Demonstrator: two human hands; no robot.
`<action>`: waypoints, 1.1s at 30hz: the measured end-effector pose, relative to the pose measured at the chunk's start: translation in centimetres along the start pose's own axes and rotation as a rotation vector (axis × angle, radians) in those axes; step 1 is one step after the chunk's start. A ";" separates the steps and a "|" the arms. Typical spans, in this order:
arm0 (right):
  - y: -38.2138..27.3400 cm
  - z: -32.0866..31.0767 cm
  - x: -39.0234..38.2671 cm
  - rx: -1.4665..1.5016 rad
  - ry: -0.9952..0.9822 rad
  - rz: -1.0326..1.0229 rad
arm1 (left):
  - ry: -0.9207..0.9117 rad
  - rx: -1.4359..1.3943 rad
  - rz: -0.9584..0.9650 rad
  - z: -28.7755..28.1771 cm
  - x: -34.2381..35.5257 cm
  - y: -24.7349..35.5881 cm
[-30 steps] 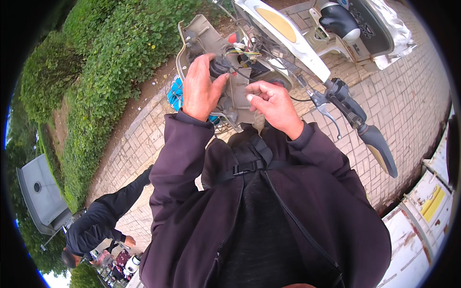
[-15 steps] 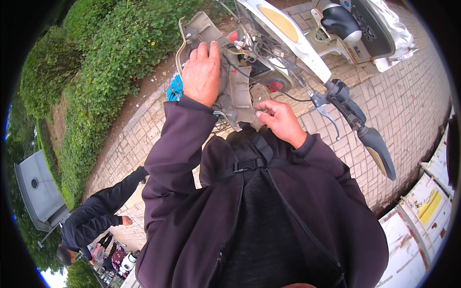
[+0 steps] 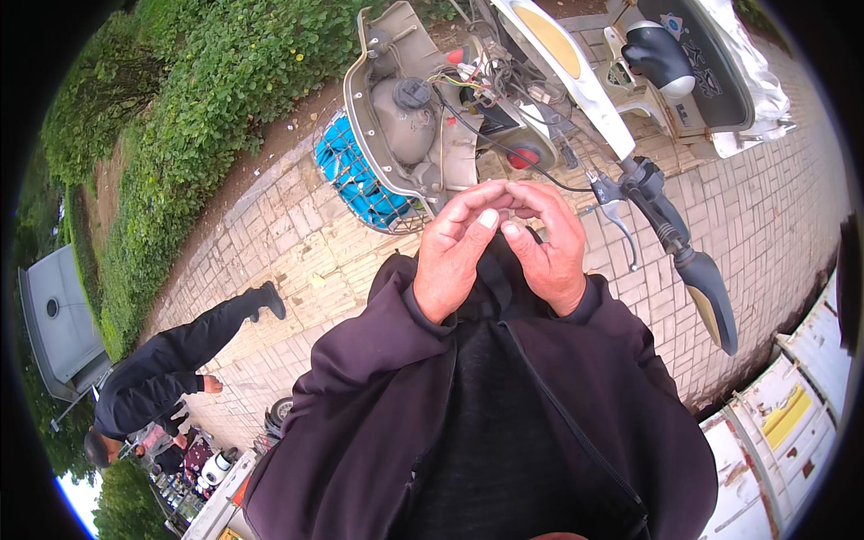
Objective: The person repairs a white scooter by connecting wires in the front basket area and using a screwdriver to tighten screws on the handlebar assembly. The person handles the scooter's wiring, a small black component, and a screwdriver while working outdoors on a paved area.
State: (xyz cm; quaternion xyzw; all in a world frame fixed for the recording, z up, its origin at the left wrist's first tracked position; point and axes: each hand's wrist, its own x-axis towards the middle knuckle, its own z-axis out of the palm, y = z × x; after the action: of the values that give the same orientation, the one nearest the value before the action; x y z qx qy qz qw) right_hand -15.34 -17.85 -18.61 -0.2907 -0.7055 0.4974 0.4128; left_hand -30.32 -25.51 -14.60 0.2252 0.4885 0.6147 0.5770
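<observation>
head: left hand (image 3: 457, 252) and right hand (image 3: 551, 256) half-curl, grasp unclear, near dull beige shell (image 3: 457, 151).

Palms: the left hand (image 3: 454, 256) and right hand (image 3: 553, 252) cup together, hiding the inside; whether they hold anything cannot be told.
Wires (image 3: 487, 77): tangled, ends too small to follow.
Blue bundle (image 3: 337, 151): partly hidden behind basket mesh (image 3: 389, 216) and beige shell (image 3: 461, 155).
Distant people (image 3: 194, 457): tiny, details lost.
White panel (image 3: 740, 472): cut off at lower right.

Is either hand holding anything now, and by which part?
It cannot be told: the left hand and right hand are cupped together, hiding whatever may lie between them.
</observation>
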 end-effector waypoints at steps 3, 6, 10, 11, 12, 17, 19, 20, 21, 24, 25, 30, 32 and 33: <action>-1.6 1.2 -0.3 -0.205 0.012 -0.190 | -0.073 0.029 0.153 0.9 -0.1 -0.2; -2.1 2.0 -1.7 -0.297 0.008 -0.282 | -0.204 -0.025 -0.014 2.1 0.5 0.1; -1.5 0.4 -3.5 -0.736 0.021 -0.353 | -0.510 -0.345 -0.246 2.3 -0.9 0.0; -1.2 0.0 -3.7 -0.716 0.080 -0.323 | -0.574 -0.326 -0.225 1.8 -1.3 0.0; -1.1 -0.2 -3.9 -0.688 0.133 -0.287 | -0.642 -0.224 -0.166 1.0 -1.7 0.1; -4.6 4.9 -6.3 0.663 0.397 0.451 | -0.692 0.646 0.649 -3.4 -3.8 0.5; -7.5 9.2 -7.5 1.018 0.372 0.429 | -0.635 1.047 0.849 -4.8 -3.0 0.0; -9.0 11.1 -7.9 1.013 0.404 0.405 | -0.545 0.990 0.941 -5.9 -3.0 -0.2; -10.1 11.9 -7.8 0.686 0.284 0.332 | -0.495 0.993 0.975 -7.5 -2.7 -0.2; -12.9 12.1 -7.8 0.285 0.110 0.077 | -0.423 0.688 0.563 -11.9 -2.9 -0.3; -12.6 12.1 -7.5 0.089 0.082 -0.078 | -0.479 0.550 0.216 -13.3 -2.9 -0.3; -8.2 13.9 -8.6 -0.472 0.021 0.157 | -0.611 -0.101 -0.213 -15.1 -6.5 -1.7; -6.7 14.1 -10.1 -0.168 -0.005 0.496 | -0.568 -0.086 -0.290 -16.6 -7.6 -1.3; -5.9 14.4 -10.9 -0.242 0.004 0.513 | -0.540 -0.033 -0.279 -17.3 -7.7 -1.2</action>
State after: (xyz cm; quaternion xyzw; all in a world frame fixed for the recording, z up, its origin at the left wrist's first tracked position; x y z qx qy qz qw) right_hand -22.59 -35.44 -18.58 -0.5078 -0.6623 0.4974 0.2370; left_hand -42.51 -38.70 -20.71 0.3019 0.3334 0.4552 0.7684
